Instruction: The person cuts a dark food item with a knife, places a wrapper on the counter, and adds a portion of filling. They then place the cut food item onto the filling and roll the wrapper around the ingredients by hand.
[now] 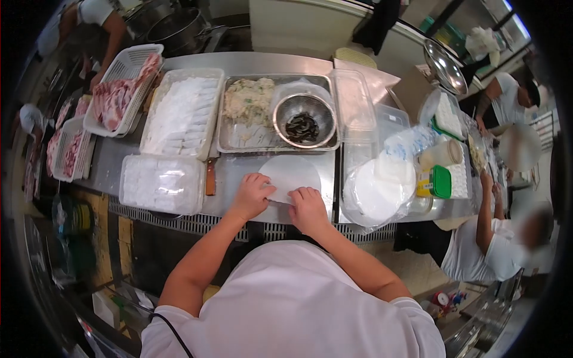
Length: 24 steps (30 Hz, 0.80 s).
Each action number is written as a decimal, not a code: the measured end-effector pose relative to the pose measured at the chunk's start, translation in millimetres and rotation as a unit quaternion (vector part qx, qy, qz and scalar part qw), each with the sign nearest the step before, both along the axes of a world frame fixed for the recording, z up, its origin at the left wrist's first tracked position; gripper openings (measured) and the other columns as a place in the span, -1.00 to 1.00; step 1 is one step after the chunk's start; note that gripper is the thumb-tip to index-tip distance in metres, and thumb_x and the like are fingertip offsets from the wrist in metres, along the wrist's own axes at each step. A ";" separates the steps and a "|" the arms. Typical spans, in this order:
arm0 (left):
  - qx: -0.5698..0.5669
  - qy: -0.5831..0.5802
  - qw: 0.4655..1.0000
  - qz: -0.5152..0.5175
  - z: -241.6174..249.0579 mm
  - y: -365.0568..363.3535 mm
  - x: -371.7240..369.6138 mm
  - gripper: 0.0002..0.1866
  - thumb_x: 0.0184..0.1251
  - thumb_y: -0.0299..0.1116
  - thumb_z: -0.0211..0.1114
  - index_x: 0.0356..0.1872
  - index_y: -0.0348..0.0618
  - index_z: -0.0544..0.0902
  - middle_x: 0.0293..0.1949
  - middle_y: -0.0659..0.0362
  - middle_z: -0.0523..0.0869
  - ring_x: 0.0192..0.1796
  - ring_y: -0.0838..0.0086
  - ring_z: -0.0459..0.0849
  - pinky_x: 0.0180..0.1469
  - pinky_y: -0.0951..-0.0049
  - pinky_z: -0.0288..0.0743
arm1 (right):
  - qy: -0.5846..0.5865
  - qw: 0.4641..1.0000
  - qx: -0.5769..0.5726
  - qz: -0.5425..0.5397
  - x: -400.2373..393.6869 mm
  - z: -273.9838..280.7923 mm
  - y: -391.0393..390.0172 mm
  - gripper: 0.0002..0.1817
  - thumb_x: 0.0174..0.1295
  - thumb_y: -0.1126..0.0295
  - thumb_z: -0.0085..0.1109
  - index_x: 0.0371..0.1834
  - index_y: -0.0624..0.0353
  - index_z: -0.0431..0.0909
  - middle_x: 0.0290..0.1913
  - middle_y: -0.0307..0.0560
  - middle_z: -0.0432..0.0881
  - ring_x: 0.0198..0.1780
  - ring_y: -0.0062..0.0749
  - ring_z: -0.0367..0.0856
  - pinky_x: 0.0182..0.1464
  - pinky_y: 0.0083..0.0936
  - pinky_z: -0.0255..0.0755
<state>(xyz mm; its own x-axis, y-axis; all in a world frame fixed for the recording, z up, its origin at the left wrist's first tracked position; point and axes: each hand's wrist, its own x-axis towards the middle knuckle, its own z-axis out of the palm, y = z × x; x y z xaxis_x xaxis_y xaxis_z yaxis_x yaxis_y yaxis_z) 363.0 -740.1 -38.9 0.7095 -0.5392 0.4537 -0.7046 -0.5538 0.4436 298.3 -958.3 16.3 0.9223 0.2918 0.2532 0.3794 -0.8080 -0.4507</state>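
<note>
A round, thin white sheet that looks like rice paper (293, 170) lies on the steel table in front of me. My left hand (254, 194) grips its near left edge with curled fingers. At the near right edge, my right hand (308, 207) pinches the same sheet, the fingers bent over it. The near edge is folded up between my hands, and whatever may lie under the fold is hidden. Just beyond stands a metal tray (242, 149) of pale minced filling (249, 100). Inside that tray, a steel strainer bowl (279, 122) holds dark strips (302, 127).
Left stand a tub of white rolls (179, 113), a lidded box (162, 185), a wooden-handled tool (210, 177) and baskets of raw meat (122, 98). Right are bagged round white sheets (379, 191) and a green-lidded tub (440, 182). Co-workers (477, 244) work at the far right.
</note>
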 end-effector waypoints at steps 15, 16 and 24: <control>-0.001 0.094 0.988 0.120 -7.0 60.3 -47.0 -0.78 0.04 -0.29 0.56 -0.25 -0.06 0.82 -0.04 0.09 0.67 0.13 0.13 0.58 0.24 0.06 0.41 | 0.100 0.994 -0.027 -0.025 13.0 -50.8 7.0 -0.88 0.12 0.35 0.41 -0.43 0.16 0.74 -0.30 -0.04 0.66 -0.13 -0.03 0.61 -0.01 -0.15 0.47; 0.003 0.121 0.982 0.147 -9.0 58.1 -44.8 -0.79 0.07 -0.26 0.56 -0.30 -0.09 0.81 -0.06 0.08 0.67 0.11 0.11 0.58 0.22 0.06 0.40 | 0.116 0.992 -0.032 -0.043 16.3 -49.2 8.3 -0.85 0.14 0.33 0.43 -0.43 0.17 0.74 -0.29 -0.02 0.67 -0.13 -0.01 0.62 -0.01 -0.14 0.47; 0.037 0.186 0.950 0.250 -3.6 40.6 -32.8 -0.75 0.09 -0.22 0.59 -0.39 -0.17 0.78 -0.13 0.06 0.64 0.07 0.08 0.53 0.17 0.09 0.33 | 0.058 0.995 -0.062 -0.046 26.0 -41.8 24.3 -0.62 0.19 0.25 0.43 0.04 0.18 0.69 0.12 0.12 0.62 0.14 0.08 0.56 0.23 -0.02 0.42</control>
<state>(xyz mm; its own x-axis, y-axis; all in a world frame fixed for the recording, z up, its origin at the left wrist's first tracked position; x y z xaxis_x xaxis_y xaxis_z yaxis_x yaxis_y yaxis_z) 330.1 -699.5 -42.5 0.9889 -0.1140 0.0948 -0.1476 -0.8167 0.5578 324.4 -933.9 -25.5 0.9674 0.2274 0.1114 0.2529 -0.8890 -0.3816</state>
